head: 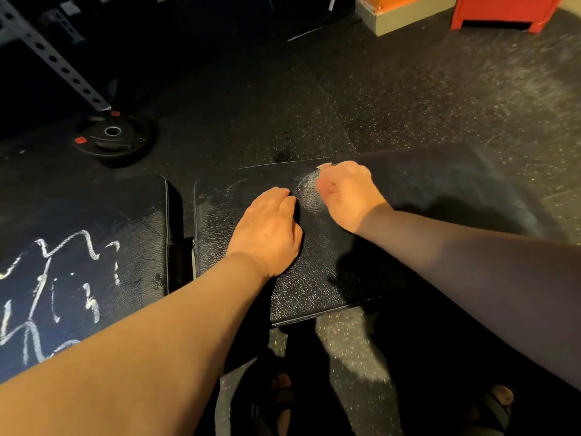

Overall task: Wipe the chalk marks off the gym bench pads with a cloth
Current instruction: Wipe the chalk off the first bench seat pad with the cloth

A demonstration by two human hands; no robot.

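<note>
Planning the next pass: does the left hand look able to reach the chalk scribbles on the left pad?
Probably yes: the left hand rests on the neighbouring pad, and nothing lies between it and the scribbles but the gap.

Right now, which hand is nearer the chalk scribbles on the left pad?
Left. The left hand rests on the neighbouring pad, just across the gap from the chalk scribbles. The right hand is farther right, over that same pad.

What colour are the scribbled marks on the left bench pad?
White chalk scribbles on black textured pad; head view.
</note>
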